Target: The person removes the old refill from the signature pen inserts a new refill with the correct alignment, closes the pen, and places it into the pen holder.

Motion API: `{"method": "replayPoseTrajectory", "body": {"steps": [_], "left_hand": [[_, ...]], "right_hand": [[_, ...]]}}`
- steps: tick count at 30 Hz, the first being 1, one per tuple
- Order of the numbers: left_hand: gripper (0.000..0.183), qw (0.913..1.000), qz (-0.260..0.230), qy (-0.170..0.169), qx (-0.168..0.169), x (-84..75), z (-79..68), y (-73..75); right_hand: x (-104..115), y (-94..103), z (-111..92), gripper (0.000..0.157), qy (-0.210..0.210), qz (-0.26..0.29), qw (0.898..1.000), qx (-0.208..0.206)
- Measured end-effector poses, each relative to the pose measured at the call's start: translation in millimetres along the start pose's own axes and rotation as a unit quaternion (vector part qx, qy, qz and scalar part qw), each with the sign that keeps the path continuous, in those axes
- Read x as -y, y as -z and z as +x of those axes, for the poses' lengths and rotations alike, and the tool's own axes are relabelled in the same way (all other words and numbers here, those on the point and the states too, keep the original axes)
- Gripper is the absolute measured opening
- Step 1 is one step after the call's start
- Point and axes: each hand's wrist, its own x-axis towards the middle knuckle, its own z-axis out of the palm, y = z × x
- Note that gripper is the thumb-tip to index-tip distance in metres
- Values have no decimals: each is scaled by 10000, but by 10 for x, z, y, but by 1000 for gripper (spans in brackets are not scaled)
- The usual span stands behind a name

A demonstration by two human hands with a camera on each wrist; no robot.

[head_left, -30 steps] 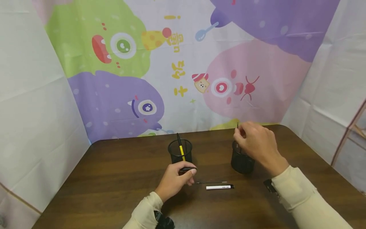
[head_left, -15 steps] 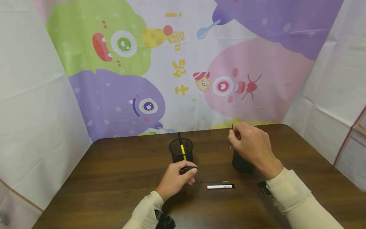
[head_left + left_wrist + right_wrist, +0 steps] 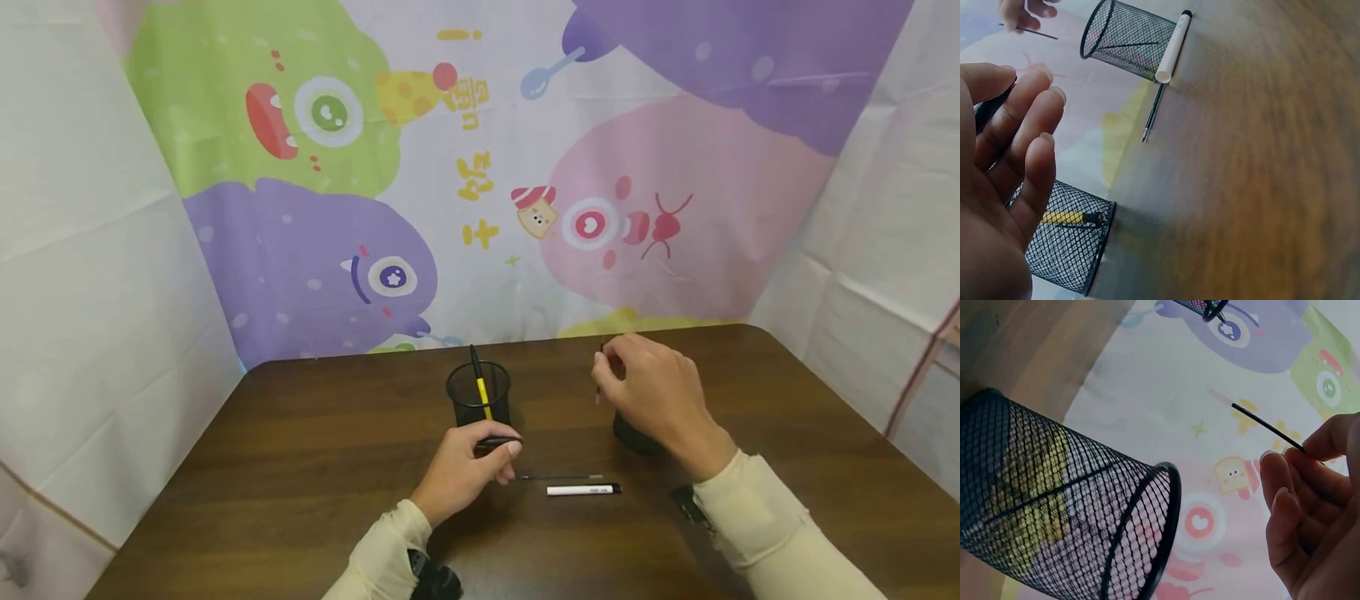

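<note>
- One thin rod (image 3: 1266, 425), smooth black tube with a clear tip. Status?
- Right hand (image 3: 656, 387) has it pinched between thumb and fingers. Most of the length sticks out past the fingertips, clear end pointing down, near upright in head view.
- Touching the cup?
- No. It's just beside the right cup (image 3: 1085, 494), a round black wire-mesh cylinder with a smooth rim. Dark line along that wall: seam or content, can't tell.
- Left hand (image 3: 468, 467)?
- Thumb and fingers clamped on a slim black piece (image 3: 495, 441), partly hidden. Left cup (image 3: 1069, 256), same mesh, holds a black-and-yellow pen (image 3: 482, 387), leaning.
- Between hands?
- Dark wood-grain table (image 3: 300, 467). Thin dark refill (image 3: 562, 477), metal point, beside a glossy white tube (image 3: 579, 491) with a black end. Printed cloth (image 3: 510, 142) behind.
</note>
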Motion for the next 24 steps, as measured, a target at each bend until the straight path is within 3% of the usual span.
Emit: {"method": "replayPoseTrajectory", "body": {"steps": [24], "left_hand": [[12, 10000, 17, -10, 53, -4, -13, 17]], "right_hand": [[21, -156, -94, 14, -131, 99, 9996, 239]]}}
